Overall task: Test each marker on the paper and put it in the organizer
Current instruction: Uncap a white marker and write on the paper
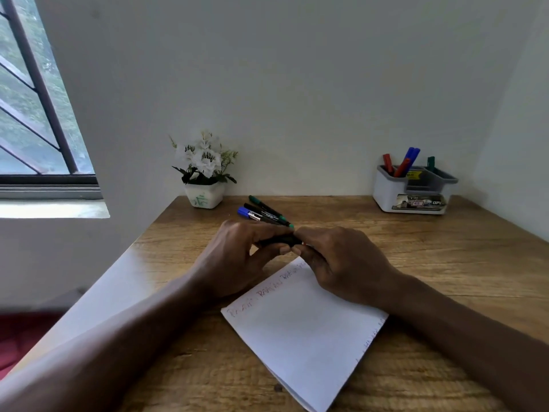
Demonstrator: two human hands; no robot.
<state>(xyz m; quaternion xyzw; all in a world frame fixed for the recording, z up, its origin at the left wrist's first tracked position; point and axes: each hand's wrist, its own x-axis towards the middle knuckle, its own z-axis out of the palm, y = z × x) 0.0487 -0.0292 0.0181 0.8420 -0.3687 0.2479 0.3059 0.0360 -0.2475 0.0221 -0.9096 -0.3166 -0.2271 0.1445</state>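
Marker: we held a dark marker (277,241) level between both hands, over the table just past the paper's far corner, at 12 o'clock from the sheet's middle.
Left hand: our left hand (237,257) grasped the marker's left part, fingers curled over it and thumb beneath.
Right hand: our right hand (341,263) gripped the marker's right end with curled fingers; we could not tell whether it held cap or barrel.
Paper: the white paper (303,337) lay skewed on the table, with red scribbles along its 11 o'clock edge and faint dark marks on its 3 o'clock edge; our right wrist crossed over it.
Loose markers: three loose markers (263,212), green, black and blue, lay side by side at 12 o'clock, just beyond our left fingers.
Organizer: the white and grey organizer (386,191) stood at 1 o'clock against the wall.
Stored markers: red, blue and green stored markers (411,159) stood tilted in its compartments.
Plant: a potted white-flowered plant (205,171) stood at 11 o'clock.
Table: the wooden table (445,263) bore everything.
Window: a barred window (35,114) showed at 10 o'clock.
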